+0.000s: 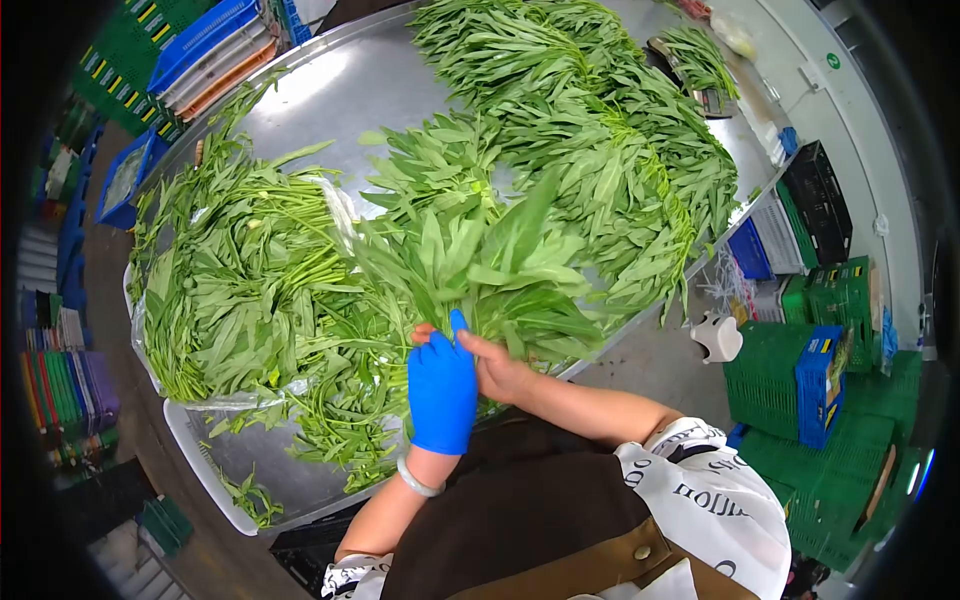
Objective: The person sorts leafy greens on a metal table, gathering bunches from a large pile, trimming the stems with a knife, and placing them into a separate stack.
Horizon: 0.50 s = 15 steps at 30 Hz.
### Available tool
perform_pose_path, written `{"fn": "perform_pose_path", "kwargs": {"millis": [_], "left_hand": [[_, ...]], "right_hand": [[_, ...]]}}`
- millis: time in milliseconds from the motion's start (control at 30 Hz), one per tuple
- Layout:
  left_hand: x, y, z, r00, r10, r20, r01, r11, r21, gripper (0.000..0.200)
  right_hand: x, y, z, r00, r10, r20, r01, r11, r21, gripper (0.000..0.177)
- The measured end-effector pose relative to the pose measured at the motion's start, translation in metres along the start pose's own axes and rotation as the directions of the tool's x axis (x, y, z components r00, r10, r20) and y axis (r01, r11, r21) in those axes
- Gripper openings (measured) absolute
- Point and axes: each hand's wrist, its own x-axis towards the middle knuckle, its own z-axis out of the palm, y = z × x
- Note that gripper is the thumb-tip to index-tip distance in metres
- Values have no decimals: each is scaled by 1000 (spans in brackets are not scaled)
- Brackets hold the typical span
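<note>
In the middle of the head view, my left hand (442,393), in a blue glove, closes around the stem end of a bunch of water spinach (480,265). Bare, my right hand (497,370) grips the same bunch from the right, its thumb beside the gloved thumb. The long leaves fan out away from me, over more greens. Left of my hands lies a large loose heap of water spinach (250,290), partly on clear plastic. Beyond and to the right, bunches are laid in dense rows (610,150). The stems inside my hands are hidden.
The greens lie on a metal table (350,105) with a raised rim. A small scale (712,100) is at the far right, partly under greens. Green crates (765,375) and a white stool (716,338) stand to the right. Stacked blue crates (205,45) are at the far left.
</note>
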Motion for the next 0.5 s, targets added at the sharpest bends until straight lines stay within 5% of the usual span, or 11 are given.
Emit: {"fn": "perform_pose_path", "kwargs": {"millis": [167,267,333,367,467,500], "left_hand": [[-10,6,-3,993,84,-86,-90,994,-69,56],[-7,3,-32,997,77,19,-68,950,-305,48],[-12,-9,-35,986,76,-147,-144,830,-539,38],[-17,-17,-36,972,58,-227,-193,746,-638,33],[-30,-47,-17,937,-349,-34,97,352,-931,23],[-30,-54,-17,897,-422,-129,40,369,-928,24]], "right_hand": [[2,-8,-14,996,60,-66,-57,997,48,55],[2,-9,-24,993,77,-91,-76,997,18,51],[5,-7,-33,995,64,-74,-65,998,-6,47],[4,-7,-37,993,31,-113,-20,995,97,31],[3,-15,-45,998,-38,55,33,996,83,21],[-3,-26,-32,999,-21,47,19,999,42,16]]}}
